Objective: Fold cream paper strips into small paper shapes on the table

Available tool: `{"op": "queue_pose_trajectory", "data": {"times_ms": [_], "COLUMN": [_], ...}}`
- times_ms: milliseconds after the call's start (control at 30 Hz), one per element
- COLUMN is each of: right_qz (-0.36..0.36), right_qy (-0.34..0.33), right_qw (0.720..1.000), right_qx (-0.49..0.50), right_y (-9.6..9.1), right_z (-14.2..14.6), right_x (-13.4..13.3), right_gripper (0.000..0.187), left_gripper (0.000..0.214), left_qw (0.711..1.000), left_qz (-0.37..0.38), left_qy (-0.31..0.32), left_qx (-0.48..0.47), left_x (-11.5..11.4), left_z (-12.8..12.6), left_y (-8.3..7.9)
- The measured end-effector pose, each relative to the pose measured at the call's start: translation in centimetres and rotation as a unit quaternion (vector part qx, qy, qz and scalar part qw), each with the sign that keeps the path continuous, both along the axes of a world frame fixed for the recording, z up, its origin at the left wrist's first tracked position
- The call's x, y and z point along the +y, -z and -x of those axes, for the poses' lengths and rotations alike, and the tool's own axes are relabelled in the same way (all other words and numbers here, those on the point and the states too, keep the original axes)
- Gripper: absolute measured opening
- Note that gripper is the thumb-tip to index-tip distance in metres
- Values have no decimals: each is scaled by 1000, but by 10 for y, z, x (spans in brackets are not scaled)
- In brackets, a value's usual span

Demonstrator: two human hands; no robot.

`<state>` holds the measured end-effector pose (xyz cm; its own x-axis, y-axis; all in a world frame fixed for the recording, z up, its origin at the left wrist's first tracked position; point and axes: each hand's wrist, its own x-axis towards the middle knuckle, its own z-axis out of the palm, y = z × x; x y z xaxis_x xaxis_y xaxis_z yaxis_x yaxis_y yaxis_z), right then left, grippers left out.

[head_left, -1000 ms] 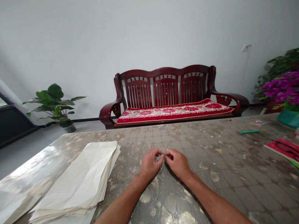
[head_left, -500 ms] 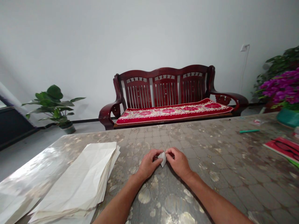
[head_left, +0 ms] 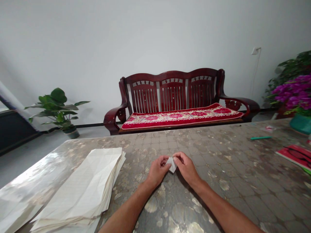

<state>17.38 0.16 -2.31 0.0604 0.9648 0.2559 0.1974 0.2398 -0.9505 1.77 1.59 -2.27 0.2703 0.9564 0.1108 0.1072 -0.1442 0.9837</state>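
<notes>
Between my two hands is a small folded piece of white paper [head_left: 172, 165], pointed at its lower end. My left hand [head_left: 157, 170] pinches its left side, thumb on the near face. On the right edge, the thumb and fingers of my right hand [head_left: 186, 166] are closed, partly covering the paper. Both hands are just above the patterned tabletop [head_left: 150, 145]. To the left lies a stack of white paper sheets [head_left: 82, 184], apart from my hands.
More paper [head_left: 17, 215] lies at the lower left. On the right are a green pen [head_left: 260, 138], a red book [head_left: 289, 153] with dark glasses [head_left: 300, 153] on it, and a flowerpot [head_left: 300, 124]. Beyond the table stands a wooden bench [head_left: 172, 97].
The folded paper now shows a wider face, with its left and right corners spread apart. My right hand has shifted slightly. The view has turned a little.
</notes>
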Motion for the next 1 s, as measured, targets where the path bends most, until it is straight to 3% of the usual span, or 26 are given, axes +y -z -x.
{"op": "queue_pose_trajectory", "data": {"times_ms": [133, 267, 400, 600, 800, 1000], "right_qz": [54, 81, -8, -116, -177, -224], "right_qy": [-60, -85, -61, -69, -120, -124], "right_qw": [996, 993, 995, 962, 913, 861], "right_qx": [28, 32, -84, -238, -348, -439], "right_y": [5, 7, 0, -9, -12, -9], "right_z": [0, 0, -6, -15, -22, -21], "right_x": [3, 3, -1, -9, -9, -8], "right_gripper": [34, 36, 28, 27, 19, 13], "left_gripper": [38, 49, 52, 40, 24, 24], "left_qw": [996, 992, 990, 991, 987, 936], "left_qz": [62, 101, 128, 131, 68, -84], "left_qy": [-13, -8, -22, -21, -11, -38], "left_qx": [-60, -75, -59, 5, 147, 340], "left_x": [2, 4, 5, 7, 4, 0], "left_z": [1, 2, 3, 3, 3, 8], "left_y": [0, 1, 0, 1, -2, -11]}}
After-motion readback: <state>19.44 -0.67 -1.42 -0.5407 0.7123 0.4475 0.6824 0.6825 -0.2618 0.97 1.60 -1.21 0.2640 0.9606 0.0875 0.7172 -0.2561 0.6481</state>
